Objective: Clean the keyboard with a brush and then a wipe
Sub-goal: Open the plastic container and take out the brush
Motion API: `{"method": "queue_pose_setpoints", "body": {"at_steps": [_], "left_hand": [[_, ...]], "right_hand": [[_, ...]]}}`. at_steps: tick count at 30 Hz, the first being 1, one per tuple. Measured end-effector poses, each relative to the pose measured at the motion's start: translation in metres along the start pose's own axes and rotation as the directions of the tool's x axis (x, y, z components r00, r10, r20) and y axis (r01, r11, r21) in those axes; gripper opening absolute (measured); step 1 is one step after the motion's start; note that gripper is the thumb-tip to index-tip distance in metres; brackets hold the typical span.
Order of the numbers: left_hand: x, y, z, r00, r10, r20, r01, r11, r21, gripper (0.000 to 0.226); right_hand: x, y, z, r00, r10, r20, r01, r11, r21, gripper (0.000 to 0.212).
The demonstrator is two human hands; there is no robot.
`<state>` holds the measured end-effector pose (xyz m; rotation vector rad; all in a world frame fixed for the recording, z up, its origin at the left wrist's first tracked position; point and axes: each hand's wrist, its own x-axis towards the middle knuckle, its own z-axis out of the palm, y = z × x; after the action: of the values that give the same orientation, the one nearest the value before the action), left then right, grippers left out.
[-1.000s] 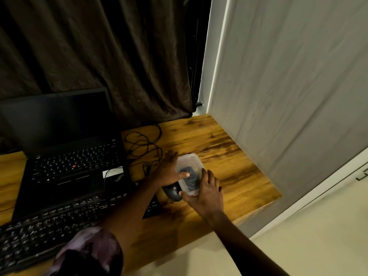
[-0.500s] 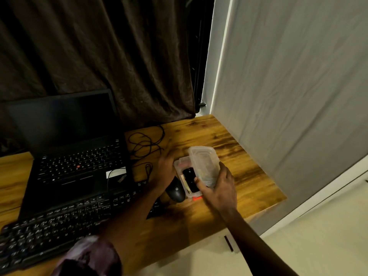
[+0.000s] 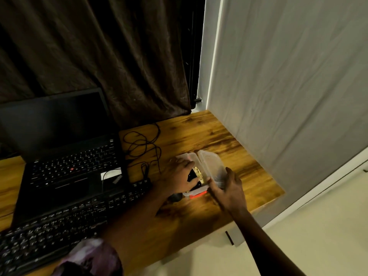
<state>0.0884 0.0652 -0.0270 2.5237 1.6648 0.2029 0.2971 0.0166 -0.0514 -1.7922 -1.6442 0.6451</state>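
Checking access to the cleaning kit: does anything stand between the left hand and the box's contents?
Nothing visible. The right hand holds the lid tipped open, and the left hand reaches into the box, at a dark item too dim to identify.

dark curtain (image 3: 119,56), wooden desk (image 3: 199,136)

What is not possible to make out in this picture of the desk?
All in the head view:
What lies in the box: the left hand covers it; only something dark and something pale show.
Whether that hand grips anything: its fingertips do not show.
The mouse: mostly under the left wrist.
The keyboard: cut by the left and bottom edges.
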Motion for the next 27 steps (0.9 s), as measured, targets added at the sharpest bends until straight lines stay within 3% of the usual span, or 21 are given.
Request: {"method": "queue_pose_setpoints", "body": {"at_steps": [3,6,9,15,19,23,27], "left_hand": [[0.002,0.002,-0.005,0.994,-0.031,0.106,0.025,0.998,0.054,0.089],[0.006,0.007,-0.017,0.967,-0.102,0.235,0.104,0.995,0.001,0.094],[0.009,0.012,-0.03,0.924,-0.155,0.349,0.173,0.985,-0.021,0.102],[0.013,0.009,-0.045,0.866,-0.164,0.472,0.214,0.975,-0.053,0.113],[0.01,0.012,-0.045,0.899,-0.154,0.41,0.202,0.977,-0.075,0.11],[0.005,0.01,-0.046,0.933,-0.141,0.33,0.193,0.973,-0.13,0.107],[-0.002,0.008,-0.044,0.975,-0.116,0.19,0.146,0.977,-0.154,0.113]], "right_hand": [[0.002,0.003,-0.003,0.999,-0.045,0.031,0.044,0.999,0.027,0.07],[0.007,0.003,-0.008,0.993,-0.077,0.084,0.065,0.987,0.146,0.056],[0.013,0.002,-0.014,0.997,-0.079,0.022,0.071,0.964,0.255,0.046],[0.033,0.01,-0.028,0.978,0.203,-0.04,-0.16,0.864,0.477,0.027],[0.043,0.028,-0.032,0.985,0.164,-0.053,-0.15,0.969,0.197,0.029],[0.049,0.032,-0.029,0.984,0.177,-0.002,-0.177,0.983,0.042,0.023],[0.04,0.025,-0.014,0.991,0.006,-0.132,-0.024,0.991,-0.131,0.027]]}}
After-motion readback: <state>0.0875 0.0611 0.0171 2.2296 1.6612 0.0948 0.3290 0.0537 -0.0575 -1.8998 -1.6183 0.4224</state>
